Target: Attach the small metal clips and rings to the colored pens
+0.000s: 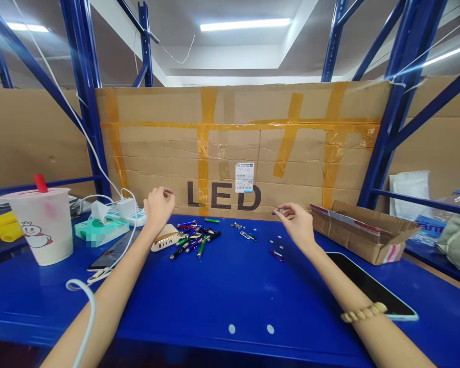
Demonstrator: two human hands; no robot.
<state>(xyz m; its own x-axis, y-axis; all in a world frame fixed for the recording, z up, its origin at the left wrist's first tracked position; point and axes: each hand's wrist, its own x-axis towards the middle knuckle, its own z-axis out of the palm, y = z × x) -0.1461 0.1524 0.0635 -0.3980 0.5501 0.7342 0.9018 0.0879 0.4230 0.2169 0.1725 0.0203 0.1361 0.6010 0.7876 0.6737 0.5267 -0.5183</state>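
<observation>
Right hand [297, 225] raised just above the blue steel shelf top [230, 301], thumb and fingertips [287, 208] pinched together on a small silver part [281, 210], too small to tell exactly what; a blue speck shows just left of it. Wooden bead bracelet [364, 313] on the right wrist. Left hand [159, 207] also raised, fingers curled in, partly closed; cannot tell if it holds anything.

Below and right of the left hand, a loose pile of pen-shaped metal sticks [193, 240] in black, green, red and blue. Between the hands, small metal bits [236, 225] and a carabiner clip [247, 235]. Below the right hand, a purple carabiner clip [276, 255] and small silver discs [279, 239].

Just below the left hand, a gold and white power bank [164, 237]. Further left of it, a teal tissue pack [99, 230], a power strip [132, 215] with a white charger [125, 208], a phone [111, 250] and a plastic cup [42, 227] with a red straw. Right of the right hand, an open cardboard box [362, 234] and a black tablet [371, 283]. Ahead of both hands, a taped cardboard panel [224, 153] printed "LED".
</observation>
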